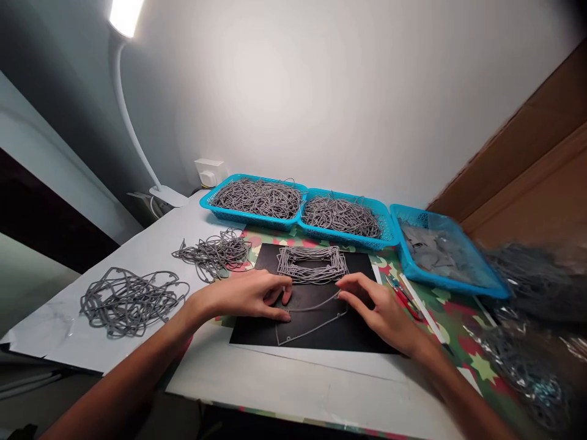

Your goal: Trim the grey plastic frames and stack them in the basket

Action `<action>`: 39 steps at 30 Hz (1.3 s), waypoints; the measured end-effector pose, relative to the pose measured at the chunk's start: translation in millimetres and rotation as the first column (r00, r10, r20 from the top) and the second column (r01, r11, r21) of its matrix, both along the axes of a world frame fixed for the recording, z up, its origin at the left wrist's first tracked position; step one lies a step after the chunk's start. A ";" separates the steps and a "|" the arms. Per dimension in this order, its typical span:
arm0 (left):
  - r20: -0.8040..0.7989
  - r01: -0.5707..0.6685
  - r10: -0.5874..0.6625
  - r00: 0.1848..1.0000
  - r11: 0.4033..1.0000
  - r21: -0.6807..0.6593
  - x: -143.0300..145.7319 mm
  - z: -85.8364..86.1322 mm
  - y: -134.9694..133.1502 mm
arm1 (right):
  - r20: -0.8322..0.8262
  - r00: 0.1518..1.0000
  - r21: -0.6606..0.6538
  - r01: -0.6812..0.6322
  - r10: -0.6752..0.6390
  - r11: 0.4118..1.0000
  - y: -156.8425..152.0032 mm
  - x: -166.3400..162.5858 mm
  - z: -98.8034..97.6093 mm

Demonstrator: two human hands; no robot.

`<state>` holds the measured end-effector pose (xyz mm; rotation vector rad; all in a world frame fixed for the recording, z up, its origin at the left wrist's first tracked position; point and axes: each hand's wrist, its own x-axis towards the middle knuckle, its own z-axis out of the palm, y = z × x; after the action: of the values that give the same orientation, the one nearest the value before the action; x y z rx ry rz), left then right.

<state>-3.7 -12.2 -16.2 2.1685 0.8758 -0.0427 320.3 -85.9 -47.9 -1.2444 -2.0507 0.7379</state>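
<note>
A thin grey rectangular frame (316,330), like a loose gasket with small loops along its edge, lies on a black mat (367,335) between my hands. My right hand (378,308) pinches its upper right corner with thumb and index finger. On the opposite side, my left hand (257,295) has its thumb and curled fingers apart beside the frame's left end. Whether its fingertips touch the frame is hard to see. Just beyond the hands, a stack of similar grey frames (313,278) rests on the mat, roughly lined up.
Two blue baskets (275,223) (348,236) piled with grey frames stand along the wall. A third blue basket (458,284) holds flat grey pieces. Tangled frames (132,302) lie left. Red-handled tools (408,304), a white strip (424,310) and plastic bags (518,360) are right. A lamp (132,122) stands at left.
</note>
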 end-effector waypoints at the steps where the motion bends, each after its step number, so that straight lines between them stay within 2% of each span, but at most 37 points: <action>1: -0.010 0.004 -0.004 1.000 1.000 -0.005 0.2 1.2 -0.6 | -0.010 1.000 0.027 0.017 -0.017 0.999 1.8 0.1 -1.7; 6: -0.036 0.016 -0.017 0.999 0.999 -0.030 -0.4 6.7 -3.0 | -0.044 0.997 0.095 0.068 -0.064 0.993 9.1 -0.6 -9.4; 11: -0.015 0.018 -0.019 1.000 0.998 -0.056 -3.8 4.7 -1.0 | -0.139 0.977 0.120 0.177 -0.160 0.977 6.2 -3.6 -10.8; 15: 0.004 0.025 -0.025 1.000 0.998 -0.059 -5.3 1.0 0.1 | -0.264 0.944 -0.006 0.203 -0.197 0.979 3.0 -7.2 -14.1; 19: 0.012 0.015 -0.014 1.000 0.999 -0.039 -4.8 -1.0 0.1 | -0.376 0.904 -0.194 0.138 -0.203 0.971 6.5 -9.5 -20.6; 23: 0.016 -0.035 0.034 0.999 0.999 0.034 -4.8 -1.7 1.2 | -0.430 0.874 -0.299 0.098 -0.226 0.949 13.0 -9.8 -26.0; 29: 0.022 -0.024 0.023 0.999 0.998 0.057 -4.5 -3.2 2.7 | -0.421 0.878 -0.390 0.053 -0.229 0.919 17.0 -7.6 -29.3; 39: 0.062 -0.008 0.006 0.998 0.999 0.032 -0.2 -5.2 0.7 | -0.357 0.921 -0.453 -0.023 -0.158 0.891 16.5 4.0 -17.2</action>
<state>-3.9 -11.5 -21.4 2.1844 0.8546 0.0422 324.3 -69.5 -65.1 -1.2784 -1.5493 1.3645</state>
